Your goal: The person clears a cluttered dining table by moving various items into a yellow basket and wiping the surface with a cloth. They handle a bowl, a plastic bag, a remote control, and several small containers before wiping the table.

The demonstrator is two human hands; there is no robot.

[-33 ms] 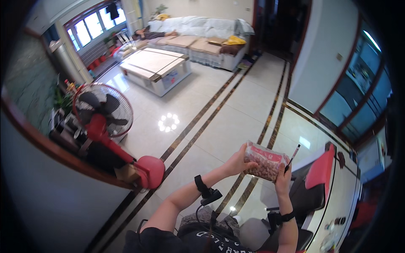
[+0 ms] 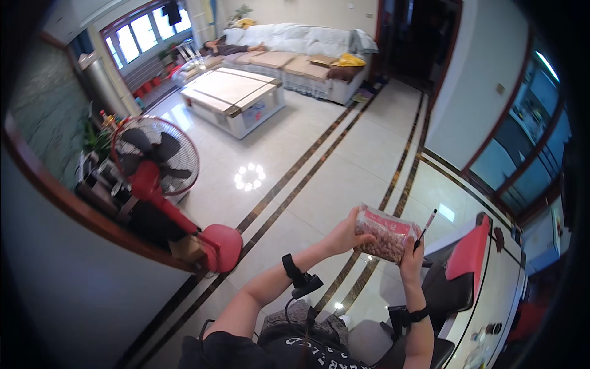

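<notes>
In front of me, above the floor, I hold a clear plastic bag [image 2: 384,245] with a pink label band. The small pinkish-brown pieces inside look like peanuts. My left hand [image 2: 345,237] grips the bag's left end, with the thumb across its front. At the right end my right hand [image 2: 412,258] is closed on the bag. A slim white-and-black pen [image 2: 428,224] sticks up from the right hand's fingers, tilted to the right. The bag hides part of the fingers on both hands.
A red fan [image 2: 153,154] and a red seat [image 2: 222,247] stand left. Beyond are a low coffee table [image 2: 233,92] and a sofa [image 2: 295,37] with a person lying on it. A dark chair with red cloth [image 2: 468,252] stands by a white table [image 2: 491,277] at right.
The room has shifted slightly to the right in the view. Both hands keep the same hold on the bag and pen.
</notes>
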